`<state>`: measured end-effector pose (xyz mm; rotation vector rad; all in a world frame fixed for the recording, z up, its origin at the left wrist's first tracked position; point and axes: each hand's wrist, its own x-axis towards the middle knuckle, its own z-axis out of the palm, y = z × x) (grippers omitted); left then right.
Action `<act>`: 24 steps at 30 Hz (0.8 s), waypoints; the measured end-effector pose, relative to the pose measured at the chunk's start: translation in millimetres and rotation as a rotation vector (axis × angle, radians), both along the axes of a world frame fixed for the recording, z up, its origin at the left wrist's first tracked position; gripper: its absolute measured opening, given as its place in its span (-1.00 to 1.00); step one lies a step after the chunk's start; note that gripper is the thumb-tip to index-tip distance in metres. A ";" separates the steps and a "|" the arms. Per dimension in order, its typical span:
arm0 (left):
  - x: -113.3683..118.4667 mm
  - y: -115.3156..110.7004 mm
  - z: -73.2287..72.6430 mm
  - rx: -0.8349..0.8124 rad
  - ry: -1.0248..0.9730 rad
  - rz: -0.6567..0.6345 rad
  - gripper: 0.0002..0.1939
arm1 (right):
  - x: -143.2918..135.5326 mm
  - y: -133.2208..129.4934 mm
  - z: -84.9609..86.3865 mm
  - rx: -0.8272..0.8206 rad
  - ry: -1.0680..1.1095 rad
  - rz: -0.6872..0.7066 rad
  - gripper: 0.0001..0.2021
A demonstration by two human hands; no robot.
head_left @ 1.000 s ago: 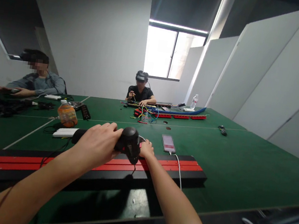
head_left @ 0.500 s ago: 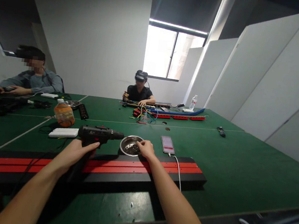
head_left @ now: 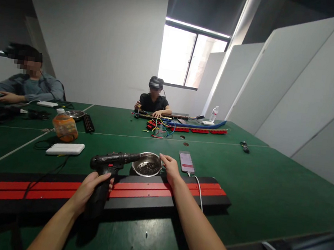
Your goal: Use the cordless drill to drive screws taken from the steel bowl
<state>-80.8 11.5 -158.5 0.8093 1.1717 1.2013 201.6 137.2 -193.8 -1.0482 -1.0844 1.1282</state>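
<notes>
My left hand [head_left: 92, 189] is wrapped round the grip of a black cordless drill [head_left: 113, 162], which points right above a long black and red bar [head_left: 146, 188]. A round metal bowl [head_left: 148, 175] of small dark screws [head_left: 147, 167] stands just behind the bar. Over the bowl's right rim, the fingers of my right hand [head_left: 170, 167] are pinched together, close to the drill's front end. Whatever they may hold is too small to make out.
A phone [head_left: 186, 162] with a white cable lies right of the bowl. Leftward are a white power bank [head_left: 65, 149] and a bottle of orange drink [head_left: 65, 126]. Two people sit across the green table, one [head_left: 154, 98] behind coloured wires [head_left: 163, 128] and red strips.
My right hand has risen from inside the bowl to its right rim. The drill has come nearer to me, its front end now reaching over the bowl.
</notes>
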 end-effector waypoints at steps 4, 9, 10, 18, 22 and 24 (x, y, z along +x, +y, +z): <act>1.6 -5.5 5.1 0.013 0.040 -0.037 -0.70 | -4.1 -2.7 2.0 0.019 -0.106 0.001 -0.54; 3.1 -9.6 9.9 0.026 0.039 -0.063 -0.69 | -6.0 -1.9 0.9 0.056 -0.248 0.026 -0.53; 3.2 -10.3 10.7 0.020 0.038 -0.054 -0.69 | -5.8 -1.2 0.4 0.066 -0.272 0.032 -0.53; 3.4 -11.9 13.8 0.001 0.029 -0.052 -0.71 | -3.7 0.9 -0.4 0.100 -0.403 0.026 -0.54; 3.2 -12.0 14.4 0.012 0.034 -0.069 -0.72 | -4.4 -1.1 0.6 0.090 -0.387 0.025 -0.56; 3.4 -12.6 15.4 0.007 0.035 -0.072 -0.72 | -4.8 -1.6 0.6 0.085 -0.374 0.022 -0.57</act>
